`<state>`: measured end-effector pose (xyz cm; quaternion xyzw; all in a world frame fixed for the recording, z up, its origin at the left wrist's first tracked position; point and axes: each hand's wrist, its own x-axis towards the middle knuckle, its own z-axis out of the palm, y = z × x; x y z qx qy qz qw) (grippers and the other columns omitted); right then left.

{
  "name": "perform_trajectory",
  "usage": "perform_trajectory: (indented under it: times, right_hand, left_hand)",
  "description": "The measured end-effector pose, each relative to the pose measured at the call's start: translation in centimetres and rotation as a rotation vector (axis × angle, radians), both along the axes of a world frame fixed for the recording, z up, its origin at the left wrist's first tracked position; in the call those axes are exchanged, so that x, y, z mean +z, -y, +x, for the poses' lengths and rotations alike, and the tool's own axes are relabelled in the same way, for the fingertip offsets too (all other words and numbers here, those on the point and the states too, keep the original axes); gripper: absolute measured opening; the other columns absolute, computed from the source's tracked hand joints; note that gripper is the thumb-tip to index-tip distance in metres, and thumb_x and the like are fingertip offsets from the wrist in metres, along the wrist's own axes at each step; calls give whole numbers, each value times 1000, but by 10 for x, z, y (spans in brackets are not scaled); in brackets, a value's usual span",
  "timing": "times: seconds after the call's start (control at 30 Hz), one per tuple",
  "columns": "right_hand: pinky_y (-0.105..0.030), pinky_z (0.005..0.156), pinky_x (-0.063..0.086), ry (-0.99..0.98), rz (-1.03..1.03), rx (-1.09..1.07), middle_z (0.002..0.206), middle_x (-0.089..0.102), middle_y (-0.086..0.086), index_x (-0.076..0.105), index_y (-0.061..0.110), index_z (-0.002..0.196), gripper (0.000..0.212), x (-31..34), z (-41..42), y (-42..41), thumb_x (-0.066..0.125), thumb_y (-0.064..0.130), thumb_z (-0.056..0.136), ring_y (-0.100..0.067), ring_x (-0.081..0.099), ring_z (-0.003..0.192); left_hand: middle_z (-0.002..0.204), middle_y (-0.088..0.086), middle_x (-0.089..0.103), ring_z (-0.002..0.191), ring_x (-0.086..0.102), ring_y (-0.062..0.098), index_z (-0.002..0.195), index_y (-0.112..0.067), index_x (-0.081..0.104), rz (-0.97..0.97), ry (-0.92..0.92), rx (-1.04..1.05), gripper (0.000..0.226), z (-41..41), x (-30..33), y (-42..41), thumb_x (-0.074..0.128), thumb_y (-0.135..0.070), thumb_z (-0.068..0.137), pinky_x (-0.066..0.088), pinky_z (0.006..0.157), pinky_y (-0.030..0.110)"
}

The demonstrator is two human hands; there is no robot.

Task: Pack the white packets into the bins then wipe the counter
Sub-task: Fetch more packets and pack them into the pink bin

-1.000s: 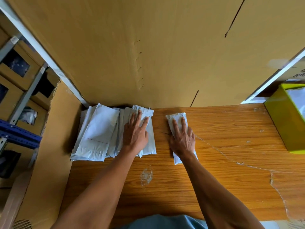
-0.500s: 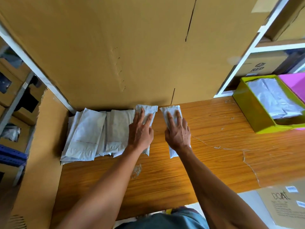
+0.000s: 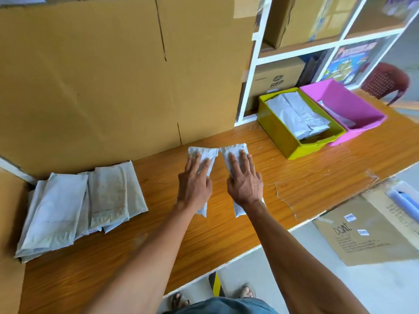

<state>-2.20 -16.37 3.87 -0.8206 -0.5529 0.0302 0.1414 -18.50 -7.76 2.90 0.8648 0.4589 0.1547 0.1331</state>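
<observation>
Two white packets lie side by side on the wooden counter (image 3: 294,182). My left hand (image 3: 195,180) presses flat on the left packet (image 3: 207,152) with straight fingers. My right hand (image 3: 243,177) lies flat on the right packet (image 3: 233,149) the same way. A stack of several white packets (image 3: 79,207) sits at the counter's left end, apart from both hands. At the right stands a yellow-green bin (image 3: 281,137) with white packets inside, and a pink bin (image 3: 356,109) touches its far side, also with a packet in it.
A large cardboard sheet (image 3: 113,75) forms the wall behind the counter. White shelves (image 3: 294,53) with cardboard boxes stand behind the bins. A flattened cardboard box (image 3: 362,230) lies on the floor at the right, and a red plastic chair (image 3: 385,82) stands far right.
Both hands have slid their packets to the right along the counter, away from the stack. The view has swung right, so both bins now show.
</observation>
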Motion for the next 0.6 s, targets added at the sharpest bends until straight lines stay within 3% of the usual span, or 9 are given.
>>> perform_trajectory:
  times: [0.27, 0.6]
  right_hand:
    - [-56, 104, 48, -33, 68, -112, 177, 9, -6, 13, 33, 168, 80, 7, 108, 69, 51, 33, 97, -32, 11, 162]
    - [-57, 105, 49, -8, 90, -391, 175, 15, -7, 17, 34, 167, 79, -2, 244, 189, 50, 35, 95, -32, 17, 161]
  left_hand:
    - [171, 12, 31, 160, 23, 33, 158, -20, 47, 83, 60, -171, 66, 120, 11, 46, 62, -22, 94, 49, 109, 57]
    - [169, 10, 35, 159, 28, 31, 153, -18, 52, 71, 159, -439, 66, 286, 4, 138, 62, -16, 88, 53, 97, 60]
